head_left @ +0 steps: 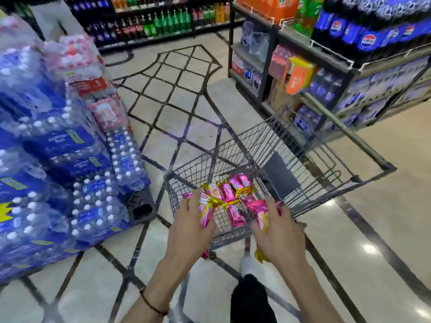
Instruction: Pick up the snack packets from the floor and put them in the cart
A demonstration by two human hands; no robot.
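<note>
Several pink-and-gold snack packets [234,194] lie in a loose heap on the wire bottom of the cart [233,145], at its near end. The left hand [189,231] is over the cart's near left corner, with its fingers curled round a pink packet [205,212] held just above the rim. The right hand [279,236] is at the near right side and grips a second packet [261,214]; a gold foil end shows below its palm. The two hands are apart, with the heap between and just beyond them.

A dark cord bracelet [151,306] sits on the left wrist. Below the hands a black trouser leg [251,299] and a pale shoe [249,264] stand on the shiny tiled floor [182,73], which carries a pattern of dark lines. The cart's handle bar [345,134] is at its far right.

On the left, shrink-wrapped packs of water bottles [58,148] are stacked high. On the right stands a shelf unit [373,64] loaded with dark cola bottles, and a far shelf [163,22] holds green, orange and dark drinks.
</note>
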